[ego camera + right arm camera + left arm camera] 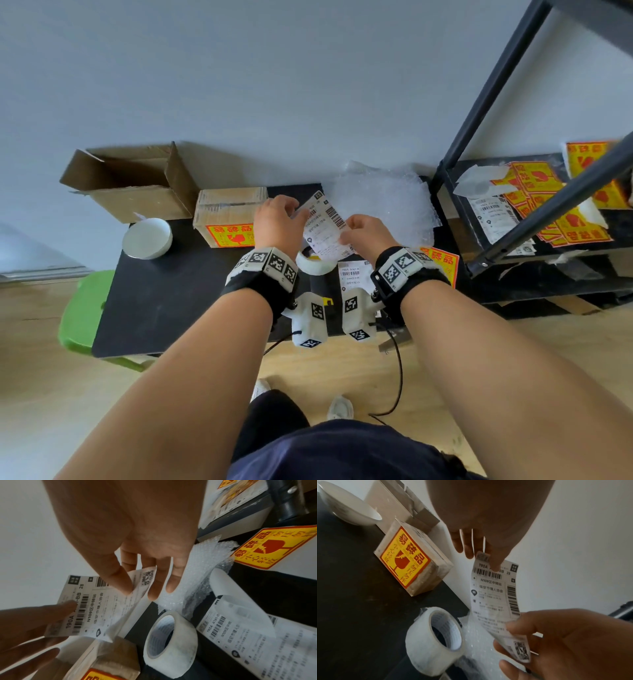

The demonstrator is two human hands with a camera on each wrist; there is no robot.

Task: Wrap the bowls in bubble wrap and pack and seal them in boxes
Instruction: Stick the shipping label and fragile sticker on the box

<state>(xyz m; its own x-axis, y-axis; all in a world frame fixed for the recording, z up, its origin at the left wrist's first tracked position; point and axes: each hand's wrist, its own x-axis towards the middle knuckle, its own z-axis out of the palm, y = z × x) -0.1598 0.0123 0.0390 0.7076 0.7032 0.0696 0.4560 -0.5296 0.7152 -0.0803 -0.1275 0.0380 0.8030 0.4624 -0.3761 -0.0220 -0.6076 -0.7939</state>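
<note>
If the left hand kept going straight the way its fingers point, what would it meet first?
The left hand pinches the top of the shipping label, its fingers pointing toward the white wall. Past the label, the wall looks like the first thing it would meet; the sealed box sits off to its left. Depth is unclear.

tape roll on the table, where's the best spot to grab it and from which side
Grip the tape roll across its outer band, thumb on one side of the band and fingers on the other, coming down from above. It stands on edge on the black table with its open core facing sideways, so the top of the band is exposed. The bubble wrap crowds its far side.
</note>
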